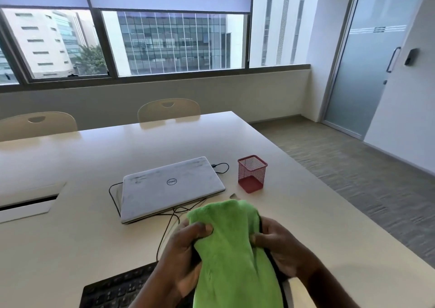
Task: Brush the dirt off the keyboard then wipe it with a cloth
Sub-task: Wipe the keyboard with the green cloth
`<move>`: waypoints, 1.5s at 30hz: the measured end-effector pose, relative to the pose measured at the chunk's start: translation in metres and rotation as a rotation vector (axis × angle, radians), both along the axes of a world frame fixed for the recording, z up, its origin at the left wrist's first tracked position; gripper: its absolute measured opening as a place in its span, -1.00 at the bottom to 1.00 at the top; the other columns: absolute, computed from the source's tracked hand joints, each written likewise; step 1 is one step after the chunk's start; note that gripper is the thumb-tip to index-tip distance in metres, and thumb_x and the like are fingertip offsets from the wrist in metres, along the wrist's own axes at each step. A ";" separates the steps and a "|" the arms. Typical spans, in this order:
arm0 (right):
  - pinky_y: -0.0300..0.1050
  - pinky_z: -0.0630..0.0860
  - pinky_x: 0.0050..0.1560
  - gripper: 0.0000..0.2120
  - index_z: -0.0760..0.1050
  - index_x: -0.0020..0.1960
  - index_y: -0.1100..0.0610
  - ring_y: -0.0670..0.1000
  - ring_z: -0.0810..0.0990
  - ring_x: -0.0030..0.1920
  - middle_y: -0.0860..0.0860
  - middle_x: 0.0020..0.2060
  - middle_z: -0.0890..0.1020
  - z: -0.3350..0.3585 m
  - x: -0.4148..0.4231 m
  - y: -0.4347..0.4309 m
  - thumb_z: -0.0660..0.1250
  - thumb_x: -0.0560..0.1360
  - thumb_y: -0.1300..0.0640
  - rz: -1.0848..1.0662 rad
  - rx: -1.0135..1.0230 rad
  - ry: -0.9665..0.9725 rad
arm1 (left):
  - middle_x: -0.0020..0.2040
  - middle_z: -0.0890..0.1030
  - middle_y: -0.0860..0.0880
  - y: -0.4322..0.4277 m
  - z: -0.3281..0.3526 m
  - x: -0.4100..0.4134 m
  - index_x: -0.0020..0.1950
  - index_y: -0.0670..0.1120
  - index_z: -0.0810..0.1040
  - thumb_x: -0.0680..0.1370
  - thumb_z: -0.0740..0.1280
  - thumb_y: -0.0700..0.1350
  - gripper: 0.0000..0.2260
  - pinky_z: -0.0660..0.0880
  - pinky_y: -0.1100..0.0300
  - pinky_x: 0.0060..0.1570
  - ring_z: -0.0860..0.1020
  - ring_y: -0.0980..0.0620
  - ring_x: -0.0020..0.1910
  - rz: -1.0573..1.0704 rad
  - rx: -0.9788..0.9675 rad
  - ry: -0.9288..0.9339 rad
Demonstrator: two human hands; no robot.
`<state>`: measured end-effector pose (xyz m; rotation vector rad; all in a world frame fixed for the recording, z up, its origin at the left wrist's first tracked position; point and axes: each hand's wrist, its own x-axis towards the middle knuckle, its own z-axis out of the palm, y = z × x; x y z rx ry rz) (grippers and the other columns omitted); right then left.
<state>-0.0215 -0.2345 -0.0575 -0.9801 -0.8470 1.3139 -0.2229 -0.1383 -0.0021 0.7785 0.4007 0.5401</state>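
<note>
Office table by a window, closed laptop behind: both the left hand and right hand grip a green cloth bunched above the black keyboard, suggesting wiping is about to begin; no brush is visible.

Both hands gripping green cloth above black keyboard, closed laptop

White table, closed laptop, red mesh cup, black keyboard, small grey scrap perhaps
</note>
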 end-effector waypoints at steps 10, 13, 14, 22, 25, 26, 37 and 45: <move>0.01 0.67 -0.07 -0.77 0.62 0.12 0.22 0.12 0.74 -0.07 0.13 -0.06 0.75 0.027 0.098 -0.053 0.48 0.47 0.32 -0.626 -0.203 -0.544 | -0.14 0.70 -0.28 -0.009 -0.016 0.092 0.05 -0.29 0.66 0.53 0.41 -0.35 -0.88 0.63 0.02 -0.25 0.64 -0.14 -0.29 0.112 0.237 0.384; 0.11 0.66 0.04 -0.81 0.66 0.02 0.07 0.04 0.75 -0.12 -0.01 -0.15 0.76 0.029 0.140 -0.071 0.56 0.43 0.20 -0.746 -0.314 -0.730 | -0.08 0.72 -0.28 -0.019 -0.021 0.128 0.04 -0.28 0.68 0.51 0.48 -0.29 -0.87 0.65 -0.16 0.00 0.70 -0.24 -0.15 0.070 0.273 0.405; 0.12 0.66 0.05 -0.77 0.66 0.03 0.04 0.01 0.75 -0.13 -0.03 -0.15 0.76 0.030 0.154 -0.077 0.59 0.40 0.13 -0.755 -0.343 -0.763 | -0.08 0.72 -0.26 -0.023 -0.023 0.139 0.04 -0.27 0.69 0.50 0.50 -0.28 -0.86 0.65 -0.18 0.04 0.71 -0.26 -0.10 0.052 0.284 0.410; -0.01 0.63 -0.02 -0.66 0.68 0.13 0.04 0.01 0.72 -0.12 -0.02 -0.14 0.74 0.031 0.225 -0.091 0.62 0.37 0.07 -0.763 -0.459 -0.960 | -0.12 0.74 -0.18 -0.034 -0.038 0.209 0.03 -0.28 0.66 0.49 0.55 -0.21 -0.80 0.68 -0.07 -0.03 0.73 -0.17 -0.12 0.006 0.331 0.503; -0.01 0.62 0.00 -0.63 0.66 0.16 0.04 0.05 0.71 -0.08 0.00 -0.09 0.74 0.025 0.238 -0.087 0.61 0.37 0.06 -0.723 -0.496 -1.022 | -0.15 0.73 -0.19 -0.034 -0.045 0.220 -0.03 -0.27 0.66 0.51 0.54 -0.20 -0.84 0.69 0.00 -0.09 0.73 -0.15 -0.16 0.010 0.395 0.562; -0.06 0.59 0.00 -0.58 0.64 0.22 0.06 0.06 0.69 -0.05 0.04 -0.03 0.73 0.021 0.239 -0.084 0.61 0.39 0.06 -0.711 -0.521 -1.066 | -0.15 0.73 -0.18 -0.033 -0.048 0.223 -0.05 -0.26 0.66 0.52 0.53 -0.19 -0.85 0.69 0.04 -0.11 0.72 -0.13 -0.16 0.002 0.444 0.592; 0.33 -0.26 0.53 0.19 -0.11 0.57 -0.41 0.13 -0.25 0.63 -0.03 0.64 -0.20 -0.042 0.165 -0.068 -0.34 -0.02 -0.79 -0.068 -0.690 -1.605 | 0.52 0.31 -0.03 -0.012 -0.032 0.165 0.60 -0.02 0.24 0.42 0.45 0.36 -0.12 0.39 0.05 0.39 0.31 -0.02 0.43 -0.394 1.624 1.096; 0.19 -0.46 0.52 -0.38 -0.17 0.36 -0.62 -0.07 -0.49 0.55 -0.30 0.52 -0.40 -0.045 0.161 -0.065 -0.33 0.31 -0.64 0.037 -0.439 -1.738 | 0.60 0.12 -0.08 -0.005 -0.033 0.093 0.66 -0.11 -0.18 0.35 0.49 0.39 0.21 0.06 -0.07 0.57 0.17 -0.07 0.53 -0.806 1.631 1.437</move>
